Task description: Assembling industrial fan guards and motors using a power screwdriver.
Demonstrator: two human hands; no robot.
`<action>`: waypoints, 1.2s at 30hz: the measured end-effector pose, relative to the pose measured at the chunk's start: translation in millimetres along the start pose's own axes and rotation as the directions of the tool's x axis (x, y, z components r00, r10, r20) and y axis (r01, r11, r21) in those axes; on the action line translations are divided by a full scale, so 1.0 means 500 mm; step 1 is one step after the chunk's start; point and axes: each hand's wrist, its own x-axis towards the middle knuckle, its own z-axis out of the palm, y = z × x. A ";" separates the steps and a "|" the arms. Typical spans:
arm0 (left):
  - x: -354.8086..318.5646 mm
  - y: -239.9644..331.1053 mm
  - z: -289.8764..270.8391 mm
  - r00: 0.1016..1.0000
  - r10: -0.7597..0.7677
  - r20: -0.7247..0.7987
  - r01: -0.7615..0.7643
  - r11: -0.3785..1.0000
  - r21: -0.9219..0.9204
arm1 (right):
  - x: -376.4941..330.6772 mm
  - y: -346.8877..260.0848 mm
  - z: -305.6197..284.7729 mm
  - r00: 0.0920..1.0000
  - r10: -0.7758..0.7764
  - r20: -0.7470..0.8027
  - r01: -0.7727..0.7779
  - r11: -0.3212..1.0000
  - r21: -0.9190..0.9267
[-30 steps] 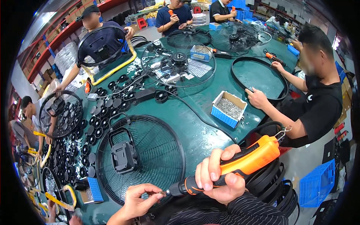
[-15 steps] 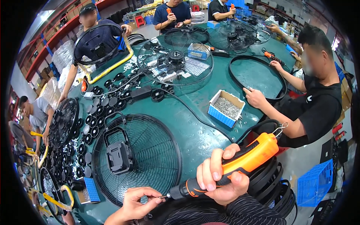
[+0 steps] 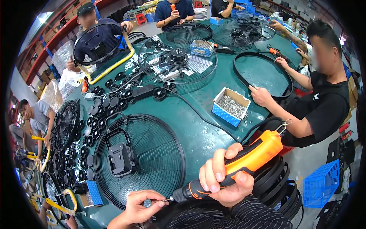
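Note:
My right hand (image 3: 227, 173) is wrapped round an orange and black electric screwdriver (image 3: 251, 154), which is tilted with its tip down to the left. At that tip, my left hand (image 3: 143, 206) pinches a small screw (image 3: 165, 200) between thumb and forefinger; the contact is too small to make out fully. Just beyond my hands a round black fan guard (image 3: 160, 152) lies on the green table (image 3: 198, 143), a black motor bracket (image 3: 121, 159) standing at its centre. A black cord runs from the screwdriver's upper end across the table.
An open blue and white box of screws (image 3: 231, 107) stands ahead. Several black rings (image 3: 280, 191) are stacked at my right, near a blue crate (image 3: 322, 183). Black round knobs (image 3: 101, 112) cover the table's left. A co-worker at right holds a black hoop (image 3: 236, 72); others handle fan parts.
My hands, screwdriver and screw hold almost the same pose. The far-left co-worker's lowered hand has lifted off the fan toward the guard with the yellow stand.

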 end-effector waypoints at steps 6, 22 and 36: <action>-0.001 -0.005 0.004 1.000 0.009 -0.015 -0.009 1.000 -0.015 | -0.002 0.016 -0.001 0.992 -0.119 -0.036 0.116 0.990 -0.075; 0.009 -0.011 0.006 1.000 0.008 0.007 -0.007 1.000 -0.022 | -0.002 0.016 -0.007 0.990 -0.129 -0.053 0.126 0.990 -0.061; 0.015 -0.013 0.002 0.999 -0.009 -0.033 0.011 0.998 0.069 | -0.012 -0.006 -0.009 0.998 -0.030 -0.060 0.026 0.998 -0.065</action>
